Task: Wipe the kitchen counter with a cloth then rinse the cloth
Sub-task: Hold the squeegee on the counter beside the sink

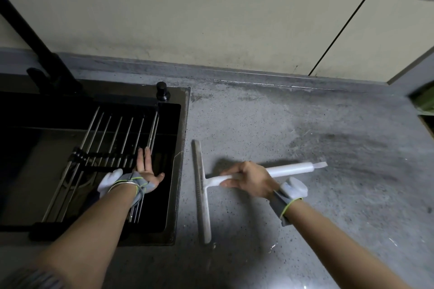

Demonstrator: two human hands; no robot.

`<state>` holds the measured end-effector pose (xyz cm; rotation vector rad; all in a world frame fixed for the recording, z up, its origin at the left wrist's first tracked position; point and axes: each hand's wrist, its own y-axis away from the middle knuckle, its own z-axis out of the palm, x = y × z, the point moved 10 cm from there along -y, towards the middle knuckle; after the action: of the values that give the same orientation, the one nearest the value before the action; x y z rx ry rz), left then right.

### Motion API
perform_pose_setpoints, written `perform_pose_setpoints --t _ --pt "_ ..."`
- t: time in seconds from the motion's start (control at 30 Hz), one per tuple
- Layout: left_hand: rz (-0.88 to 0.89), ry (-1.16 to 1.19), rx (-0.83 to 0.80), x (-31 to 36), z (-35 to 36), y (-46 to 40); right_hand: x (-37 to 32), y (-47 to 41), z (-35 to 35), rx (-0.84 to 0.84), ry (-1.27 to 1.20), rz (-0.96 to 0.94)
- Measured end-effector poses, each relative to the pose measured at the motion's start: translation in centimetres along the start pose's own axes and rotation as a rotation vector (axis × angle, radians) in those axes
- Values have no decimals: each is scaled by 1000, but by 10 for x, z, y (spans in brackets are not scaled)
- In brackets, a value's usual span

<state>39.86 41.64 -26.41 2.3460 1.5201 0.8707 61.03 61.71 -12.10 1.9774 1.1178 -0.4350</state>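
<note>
My right hand [250, 179] is closed around the white squeegee [204, 185] handle, blade flat on the counter [305, 124] beside the sink [180, 148]; left hand [145, 169] hovers open; I see no cloth; the squeegee looks light, rigid, best gripped mid-handle.

counter [293, 124]: grey, fine dark speckle, darker streaked smears at right of frame | sink [178, 171]: black | rack [112, 134] over sink: silver rods, black crossbars | faucet [44, 54], upper left: black | squeegee [293, 168], centre: white handle, greyish blade | wall [211, 7]: dull beige, dark seam line | wrist straps [285, 206]: grey, yellow-green edging, white pads
</note>
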Motion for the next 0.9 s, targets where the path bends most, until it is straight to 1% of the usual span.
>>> perform_pose_setpoints --t 0.17,0.3,0.4,0.53,0.67,0.9 --pt "-9 11 -4 1 -1 2 3 6 -10 21 -92 11" --pt "7 25 17 4 -2 4 40 29 -45 97 -147 69" --pt "0 3 1 5 -2 4 75 52 -69 154 -131 129" --pt "-15 -34 -20 5 -2 7 108 74 -81 170 -112 188" --pt "-20 -29 -29 5 -5 8 114 77 -72 152 -77 201" --pt "-30 -35 -46 7 -7 11 100 70 -56 167 -46 203"
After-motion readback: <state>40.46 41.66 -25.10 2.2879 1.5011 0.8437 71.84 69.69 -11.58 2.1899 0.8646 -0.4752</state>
